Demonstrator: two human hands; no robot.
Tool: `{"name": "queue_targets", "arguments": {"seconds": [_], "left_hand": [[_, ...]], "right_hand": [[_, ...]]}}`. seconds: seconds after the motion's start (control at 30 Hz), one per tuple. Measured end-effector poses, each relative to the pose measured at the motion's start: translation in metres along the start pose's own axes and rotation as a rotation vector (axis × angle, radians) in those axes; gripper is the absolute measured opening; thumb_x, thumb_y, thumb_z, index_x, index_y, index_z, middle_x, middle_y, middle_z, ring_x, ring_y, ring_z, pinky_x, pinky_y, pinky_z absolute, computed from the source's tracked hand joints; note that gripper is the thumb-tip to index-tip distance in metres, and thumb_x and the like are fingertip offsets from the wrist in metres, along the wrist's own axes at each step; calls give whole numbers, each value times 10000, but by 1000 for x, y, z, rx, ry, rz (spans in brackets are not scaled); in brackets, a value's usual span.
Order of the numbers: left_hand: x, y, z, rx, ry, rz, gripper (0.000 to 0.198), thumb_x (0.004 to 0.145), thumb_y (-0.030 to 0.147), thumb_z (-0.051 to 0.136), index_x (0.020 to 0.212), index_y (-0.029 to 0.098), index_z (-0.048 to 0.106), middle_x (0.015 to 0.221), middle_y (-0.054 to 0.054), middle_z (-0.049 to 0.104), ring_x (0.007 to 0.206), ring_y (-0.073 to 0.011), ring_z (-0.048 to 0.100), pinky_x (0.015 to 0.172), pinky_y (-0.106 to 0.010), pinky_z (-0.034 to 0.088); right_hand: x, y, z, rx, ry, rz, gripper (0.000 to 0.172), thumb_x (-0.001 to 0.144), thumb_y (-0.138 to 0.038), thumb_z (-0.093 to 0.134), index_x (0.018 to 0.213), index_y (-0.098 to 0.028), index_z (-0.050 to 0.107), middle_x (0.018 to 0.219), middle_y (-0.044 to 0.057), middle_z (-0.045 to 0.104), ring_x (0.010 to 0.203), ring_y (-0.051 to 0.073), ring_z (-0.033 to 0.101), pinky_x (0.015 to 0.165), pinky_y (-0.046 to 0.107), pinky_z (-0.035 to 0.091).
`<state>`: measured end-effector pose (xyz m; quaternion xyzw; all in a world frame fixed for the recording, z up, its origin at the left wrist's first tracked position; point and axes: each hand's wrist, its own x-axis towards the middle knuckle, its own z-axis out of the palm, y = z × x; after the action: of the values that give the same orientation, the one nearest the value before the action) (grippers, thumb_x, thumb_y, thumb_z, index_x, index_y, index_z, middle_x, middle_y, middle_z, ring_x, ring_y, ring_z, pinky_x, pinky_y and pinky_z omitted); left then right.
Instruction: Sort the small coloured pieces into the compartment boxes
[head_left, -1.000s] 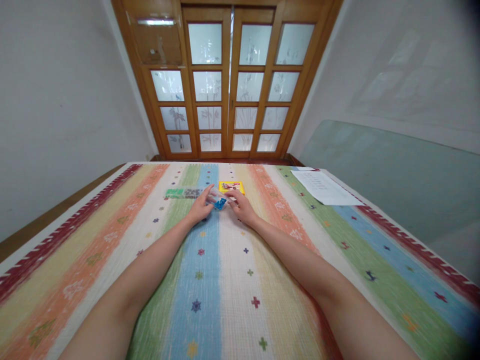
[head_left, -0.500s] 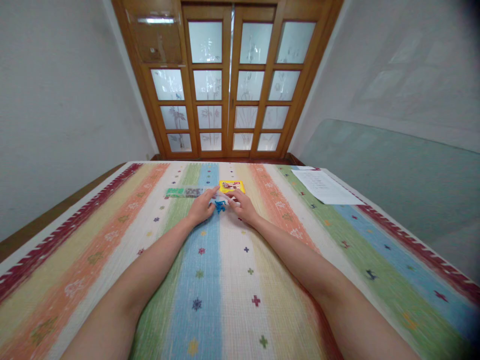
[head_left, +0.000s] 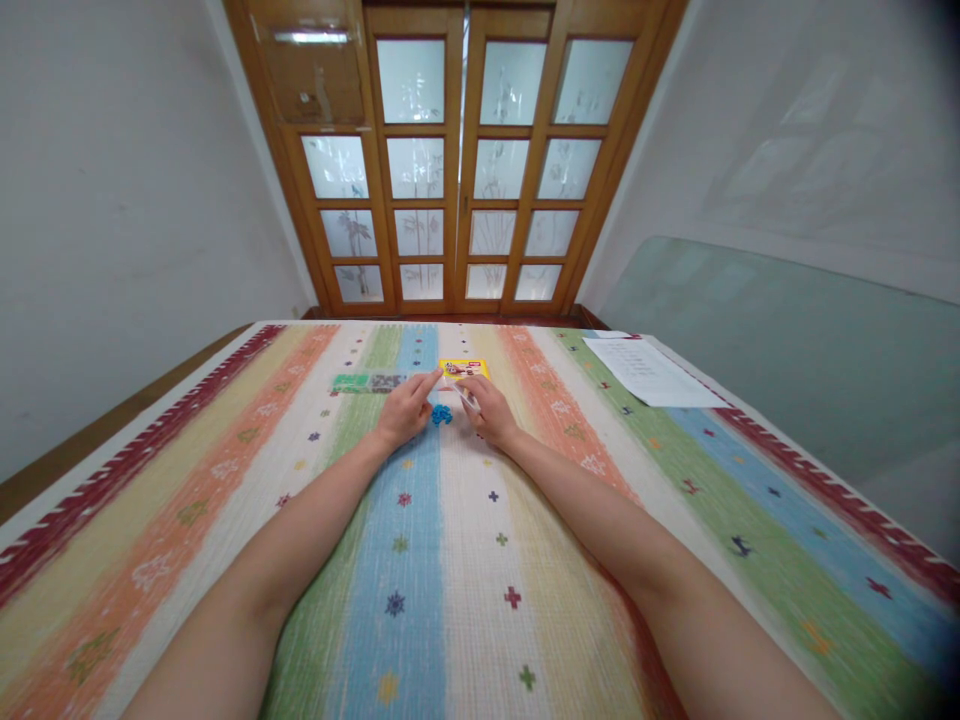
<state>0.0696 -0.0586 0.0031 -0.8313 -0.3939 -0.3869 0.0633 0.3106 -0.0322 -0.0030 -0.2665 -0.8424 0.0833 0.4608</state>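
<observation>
A small heap of blue pieces (head_left: pixel 442 414) lies on the striped cloth between my hands. My left hand (head_left: pixel 406 408) is beside it with the fingers closed together; anything in them is too small to make out. On the other side, my right hand (head_left: pixel 487 408) pinches a clear plastic bag (head_left: pixel 466 398). Just beyond my fingertips lies a yellow card or box (head_left: pixel 465 369) with a picture on it. Left of my left hand are a clear packet of green pieces (head_left: pixel 351 383) and a packet of dark grey pieces (head_left: pixel 386 382).
The striped tablecloth (head_left: pixel 480 500) covers the table. White printed sheets (head_left: pixel 649 372) lie at the back right. Beyond the table's far edge stand wooden doors (head_left: pixel 459 150) with glass panes, between pale walls.
The blue pieces now lie in a fuller, more compact heap. The clear bag has drawn back toward my right hand, away from my left fingertips.
</observation>
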Motion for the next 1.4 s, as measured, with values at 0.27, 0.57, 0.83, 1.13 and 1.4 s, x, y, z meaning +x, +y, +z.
{"name": "queue_targets", "arguments": {"seconds": [0.27, 0.57, 0.83, 1.13, 1.4], "left_hand": [[3, 16, 4, -289, -15, -164, 795, 931, 136, 579, 1667, 267, 306, 1529, -120, 579, 1366, -272, 586, 1173, -467, 469], [6, 14, 29, -1025, 23, -454, 902, 869, 249, 745, 1660, 240, 311, 1386, -141, 681, 1092, -203, 725, 982, -359, 574], [8, 27, 33, -1209, 12, -598, 1009, 842, 363, 830, 1667, 221, 268, 1239, -101, 739, 931, -155, 717, 851, -276, 570], [10, 22, 34, -1230, 126, -707, 825, 766, 425, 891, 1480, 205, 542, 1274, -135, 741, 1071, -230, 734, 955, -368, 578], [9, 22, 35, -1258, 91, -683, 645, 787, 480, 873, 1304, 163, 653, 1304, -153, 725, 1113, -247, 726, 1004, -402, 573]], "right_hand": [[2, -6, -6, -31, 32, 49, 536, 1069, -452, 454, 1579, -288, 441, 1500, 117, 577, 1404, 280, 528, 1194, 510, 445], [2, 5, -3, -30, -73, 0, 707, 1073, -640, 332, 1690, -303, 256, 1680, 105, 372, 1548, 287, 355, 1274, 545, 322], [2, 3, 1, -92, -82, 80, 661, 1039, -497, 556, 1651, -350, 355, 1635, 108, 408, 1523, 296, 373, 1260, 568, 337], [2, 2, 3, 110, -20, 281, 846, 948, -474, 694, 1665, -276, 291, 1561, 159, 511, 1329, 307, 579, 1045, 498, 555], [4, -2, 0, 181, -7, 307, 710, 922, -450, 706, 1550, -239, 453, 1513, 129, 582, 1197, 283, 662, 1033, 459, 551]]}}
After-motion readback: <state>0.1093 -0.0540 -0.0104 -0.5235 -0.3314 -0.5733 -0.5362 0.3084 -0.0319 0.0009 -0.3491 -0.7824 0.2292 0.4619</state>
